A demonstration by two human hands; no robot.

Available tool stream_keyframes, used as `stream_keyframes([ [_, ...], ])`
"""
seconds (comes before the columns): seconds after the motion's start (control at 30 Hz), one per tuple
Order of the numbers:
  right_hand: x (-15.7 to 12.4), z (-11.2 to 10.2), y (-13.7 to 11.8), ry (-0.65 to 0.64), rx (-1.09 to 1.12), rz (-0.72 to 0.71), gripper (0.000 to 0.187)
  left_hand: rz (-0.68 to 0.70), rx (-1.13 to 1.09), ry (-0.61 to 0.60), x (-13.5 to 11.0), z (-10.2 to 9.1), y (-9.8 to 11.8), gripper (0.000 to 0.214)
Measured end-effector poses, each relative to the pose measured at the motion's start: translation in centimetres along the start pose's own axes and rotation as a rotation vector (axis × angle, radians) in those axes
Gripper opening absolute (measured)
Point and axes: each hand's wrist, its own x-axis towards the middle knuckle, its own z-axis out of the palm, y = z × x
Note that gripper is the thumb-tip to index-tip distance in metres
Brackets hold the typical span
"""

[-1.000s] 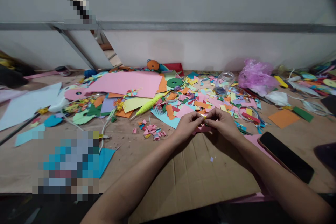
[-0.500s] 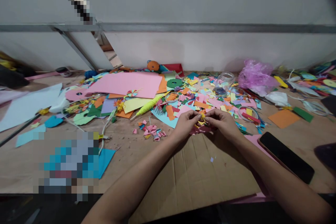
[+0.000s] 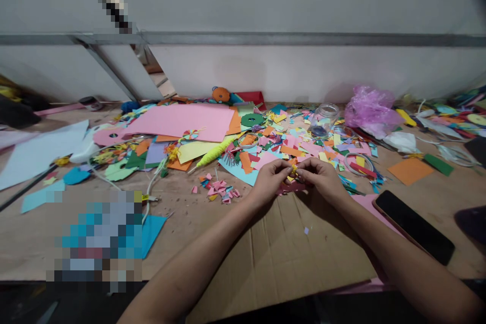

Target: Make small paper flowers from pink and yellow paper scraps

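Observation:
My left hand [image 3: 270, 178] and my right hand [image 3: 319, 176] meet in front of me, fingertips pinched close together. Between them is a small yellow piece [image 3: 293, 170], too small and covered for me to tell whether it is yarn or paper. Both hands are closed on it above the far edge of a brown cardboard sheet [image 3: 296, 258]. Just beyond the fingers spread many coloured paper scraps [image 3: 292, 152]. A tiny pale paper square [image 3: 306, 231] lies on the cardboard.
A black phone [image 3: 413, 225] rests on pink paper right of the cardboard. Farther back are a clear jar [image 3: 324, 120], a purple plastic bag [image 3: 370, 111], a large pink sheet [image 3: 182, 120] and a yellow-green yarn spindle [image 3: 214, 153]. A white cable [image 3: 152, 185] runs at left.
My fingertips have shifted slightly around the yellow piece, and less of it shows. Everything else stays in place.

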Motion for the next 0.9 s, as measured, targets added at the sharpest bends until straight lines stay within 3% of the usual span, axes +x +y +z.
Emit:
stream_keyframes([
  [0.17,-0.05,0.03,0.18,0.003,0.004,0.004,0.026,0.051,0.089,-0.039,0.16,-0.25,-0.43,0.024],
  [0.3,-0.13,0.06,0.02,-0.002,0.042,0.017,0.029,0.075,0.180,-0.004,0.33,-0.58,0.03,0.016],
  [0.53,-0.07,0.07,0.10,-0.040,0.084,0.038,0.030,0.025,0.054,0.041,0.36,-0.54,0.42,0.019],
  [0.9,0.07,-0.25,0.54,-0.052,0.035,0.017,0.022,0.024,0.088,-0.013,0.23,-0.62,0.24,0.023],
])
